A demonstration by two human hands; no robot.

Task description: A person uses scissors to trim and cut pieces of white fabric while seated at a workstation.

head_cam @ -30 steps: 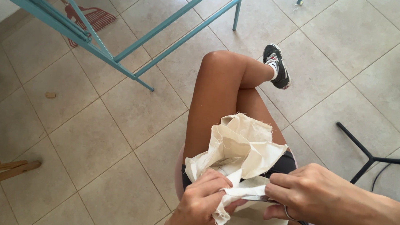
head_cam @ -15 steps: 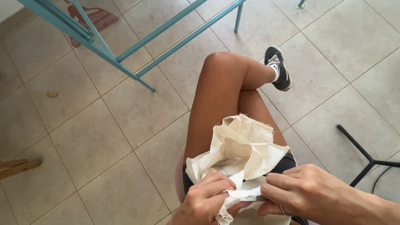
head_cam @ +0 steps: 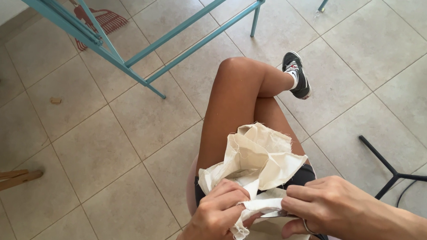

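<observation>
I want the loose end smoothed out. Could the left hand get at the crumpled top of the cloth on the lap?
Probably yes: the left hand already pinches the cream cloth, and nothing lies between it and the crumpled top.

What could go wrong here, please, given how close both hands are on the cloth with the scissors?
1. The left hand pinches the frayed cream cotton cloth right beside the metal scissors in the right hand; its fingers could be nicked.
2. The cloth lies bunched in folds on the lap, so a hidden layer might get cut.
3. The blades sit above the bare thigh.
</observation>
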